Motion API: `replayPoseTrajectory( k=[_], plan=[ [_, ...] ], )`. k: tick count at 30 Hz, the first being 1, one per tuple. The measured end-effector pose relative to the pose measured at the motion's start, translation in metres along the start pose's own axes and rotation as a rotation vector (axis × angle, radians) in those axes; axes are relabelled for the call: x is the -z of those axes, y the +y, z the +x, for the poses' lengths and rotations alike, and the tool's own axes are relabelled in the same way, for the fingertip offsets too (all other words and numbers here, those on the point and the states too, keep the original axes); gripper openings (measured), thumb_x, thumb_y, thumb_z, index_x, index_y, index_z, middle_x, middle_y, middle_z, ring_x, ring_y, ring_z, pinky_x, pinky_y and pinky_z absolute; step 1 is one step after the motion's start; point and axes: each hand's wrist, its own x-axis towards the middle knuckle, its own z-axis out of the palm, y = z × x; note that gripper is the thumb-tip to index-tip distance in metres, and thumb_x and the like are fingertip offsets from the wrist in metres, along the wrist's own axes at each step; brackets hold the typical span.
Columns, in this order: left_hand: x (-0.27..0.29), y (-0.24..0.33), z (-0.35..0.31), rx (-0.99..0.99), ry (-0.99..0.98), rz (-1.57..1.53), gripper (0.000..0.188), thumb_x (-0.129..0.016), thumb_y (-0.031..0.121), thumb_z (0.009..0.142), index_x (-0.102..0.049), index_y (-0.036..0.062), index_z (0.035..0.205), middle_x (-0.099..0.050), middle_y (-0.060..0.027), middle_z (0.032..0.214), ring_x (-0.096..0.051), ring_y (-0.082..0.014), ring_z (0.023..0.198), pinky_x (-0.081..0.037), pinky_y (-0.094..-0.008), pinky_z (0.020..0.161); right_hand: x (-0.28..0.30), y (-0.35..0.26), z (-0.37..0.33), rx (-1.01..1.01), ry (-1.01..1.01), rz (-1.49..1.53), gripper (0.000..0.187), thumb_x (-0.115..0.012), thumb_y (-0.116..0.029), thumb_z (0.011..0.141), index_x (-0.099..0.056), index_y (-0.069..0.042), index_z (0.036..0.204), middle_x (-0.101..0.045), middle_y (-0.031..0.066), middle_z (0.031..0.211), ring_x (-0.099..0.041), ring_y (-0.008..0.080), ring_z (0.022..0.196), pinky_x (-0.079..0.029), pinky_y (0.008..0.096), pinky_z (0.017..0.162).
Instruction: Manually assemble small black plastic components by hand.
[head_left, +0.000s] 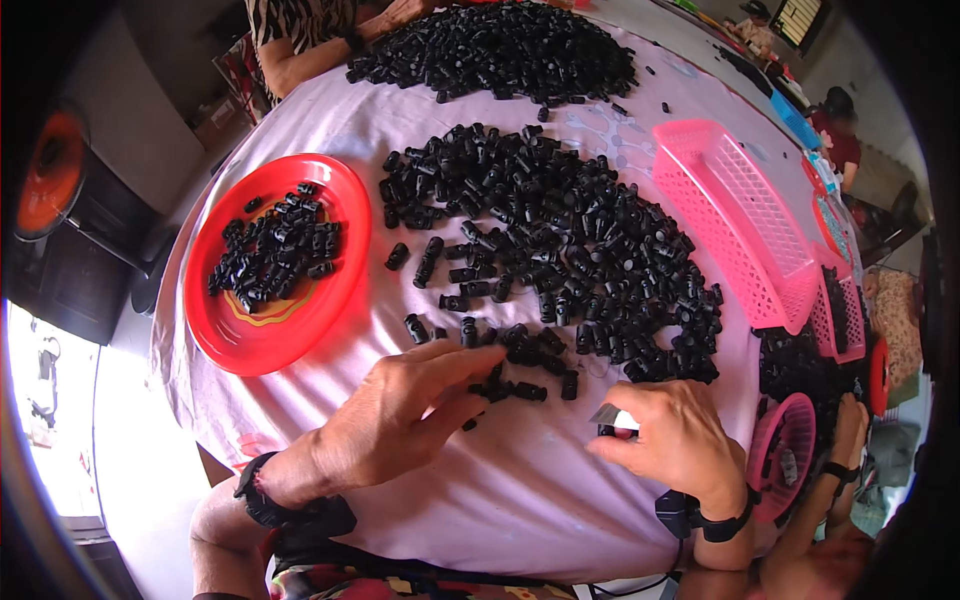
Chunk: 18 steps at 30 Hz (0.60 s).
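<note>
My left hand (405,410) reaches over a small cluster of black plastic cord locks (530,345). Its index finger and thumb are stretched out and apart, their tips close to the pieces. My right hand (675,440) is closed around a small blade (612,416) with a white part, and a bit of black shows beneath it. Whether that black bit is also held, I cannot tell. Just beyond both hands spreads a large heap of the same short, cylindrical black pieces (560,220). On the left, a red round tray (350,290) carries a smaller pile of them.
A bigger black heap (490,50) lies at the far end of the pink cloth (420,510), beside another person's arm (300,65). To the right stand a pink basket (740,200) and a round pink basket (785,440). A co-worker's hand (850,425) is near.
</note>
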Motion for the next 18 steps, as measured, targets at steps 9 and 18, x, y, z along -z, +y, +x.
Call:
replayPoseTrajectory(
  k=[9,18],
  plan=[
    [0.005,0.013,-0.015,0.014,-0.020,0.068,0.014,-0.064,0.004,0.083,-0.063,0.0007,0.096,-0.065,-0.0099,0.080,-0.065,-0.0213,0.071,-0.050,-0.0308,0.062,-0.003,0.008,0.006,-0.038,0.117,0.047,0.022,-0.070,-0.016,0.074,-0.061,-0.003,0.088,-0.064,0.0160,0.071,-0.064,0.0347,0.065,-0.049,0.0430,0.058],
    [0.016,-0.001,-0.050,0.047,-0.203,0.201,0.009,-0.063,0.010,0.084,-0.062,0.0029,0.090,-0.064,-0.0089,0.074,-0.065,-0.0241,0.068,-0.050,-0.0326,0.061,0.001,0.001,0.009,-0.037,0.193,0.491,0.018,-0.069,-0.011,0.076,-0.061,-0.003,0.091,-0.062,0.0090,0.067,-0.055,0.0098,0.056,-0.043,0.0276,0.052]
  ],
)
